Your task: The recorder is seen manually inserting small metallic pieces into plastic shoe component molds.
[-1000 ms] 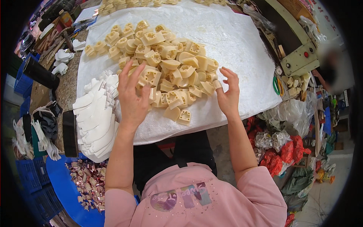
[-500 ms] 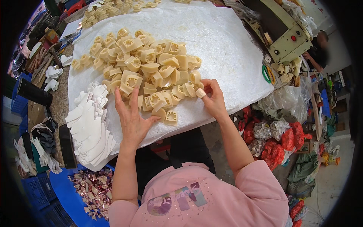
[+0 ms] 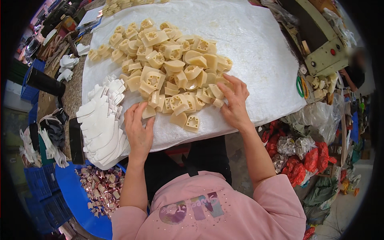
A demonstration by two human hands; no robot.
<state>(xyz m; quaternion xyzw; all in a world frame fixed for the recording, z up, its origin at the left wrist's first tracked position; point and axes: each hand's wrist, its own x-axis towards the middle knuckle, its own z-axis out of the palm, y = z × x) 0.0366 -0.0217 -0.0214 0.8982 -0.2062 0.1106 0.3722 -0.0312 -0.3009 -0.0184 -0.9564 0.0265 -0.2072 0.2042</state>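
Observation:
A pile of cream plastic shoe heels (image 3: pixel 174 66), several with holes in their faces, lies on a white sheet (image 3: pixel 256 52) over the table. At the pile's near left edge is my left hand (image 3: pixel 139 130); its bent fingers rest beside a small heel (image 3: pixel 149 112), thumb apart. My right hand (image 3: pixel 237 105) cups the pile's right edge with fingers apart, against a heel (image 3: pixel 216 92). A cream wrap covers its thumb tip. Neither hand has lifted a heel. One heel with holes (image 3: pixel 192 123) lies at the near edge of the pile, between my hands.
White flat curved pieces (image 3: pixel 100 124) lie stacked left of the pile. Below them stands a blue tub (image 3: pixel 66 180) of shiny pinkish pieces. A green machine (image 3: pixel 326 58) is at the far right, with a person (image 3: pixel 355 72) beyond. Red bags (image 3: pixel 296 170) lie at lower right.
The view has shifted, so the table sits farther right. My left hand has drawn back from the top of the pile to its near left edge, fingers now bent. My right hand remains at the right edge.

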